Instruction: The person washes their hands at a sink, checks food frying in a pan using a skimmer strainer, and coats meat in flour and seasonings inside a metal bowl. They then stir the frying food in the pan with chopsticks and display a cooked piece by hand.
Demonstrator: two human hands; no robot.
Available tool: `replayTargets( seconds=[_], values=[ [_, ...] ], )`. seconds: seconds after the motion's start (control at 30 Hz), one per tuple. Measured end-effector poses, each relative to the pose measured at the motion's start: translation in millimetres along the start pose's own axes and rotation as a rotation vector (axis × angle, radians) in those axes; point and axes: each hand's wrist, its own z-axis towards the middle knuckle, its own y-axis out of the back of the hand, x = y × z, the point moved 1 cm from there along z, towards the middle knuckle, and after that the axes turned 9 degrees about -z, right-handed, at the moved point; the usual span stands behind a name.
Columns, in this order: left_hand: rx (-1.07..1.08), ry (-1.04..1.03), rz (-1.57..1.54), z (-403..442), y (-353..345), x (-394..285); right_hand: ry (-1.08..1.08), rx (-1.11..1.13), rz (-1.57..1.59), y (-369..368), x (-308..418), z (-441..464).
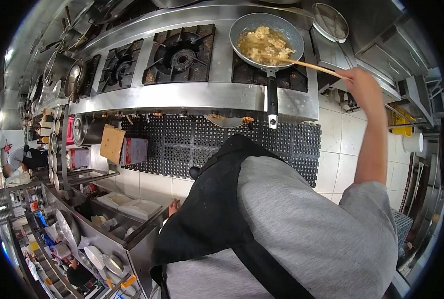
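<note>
My right hand [365, 89] is closed around long wooden chopsticks [314, 67], whose far ends reach into the frying pan. Several pale golden battered pieces [266, 44] lie in bubbling oil in the speckled grey frying pan [237, 31]. This pan sits on the right-hand burner, its black handle [272, 97] pointing toward my body over the stove's front edge. My left hand [174, 207] shows only as a few fingertips beyond my black apron, close to the steel counter corner. The rest of it is hidden, so its grip cannot be made out.
Two bare burners [182, 59] lie left of the pan. A mesh strainer [330, 22] rests at the back right. Below the stove, a black rubber mat [192, 144] covers the floor beside a cardboard box [113, 143]. Another person [30, 158] is at far left.
</note>
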Motion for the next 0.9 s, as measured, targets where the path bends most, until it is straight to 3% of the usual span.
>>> replayTargets(
  seconds=[0.07,0.13,0.23,0.43,0.53,0.77,0.9],
  values=[
    [-0.025,-0.024,0.018,5,-3,14,-0.073,0.039,0.005,-13,5,5],
    [-0.061,-0.057,0.042,3,-2,12,-0.177,-0.075,0.107,-13,5,4],
    [-0.052,-0.042,0.039,0,3,12,-0.259,0.011,0.111,-3,-1,0],
    [-0.021,-0.009,0.017,-5,7,3,-0.234,0.106,0.086,-1,13,3],
    [-0.015,-0.003,0.016,-7,12,-7,-0.167,0.003,0.073,-25,16,8],
    [-0.026,0.054,0.023,-16,25,-54,-0.225,0.053,0.058,-18,22,12],
    [-0.004,-0.099,0.004,2,9,-4,-0.294,-0.015,0.035,-23,9,14]
  ],
)
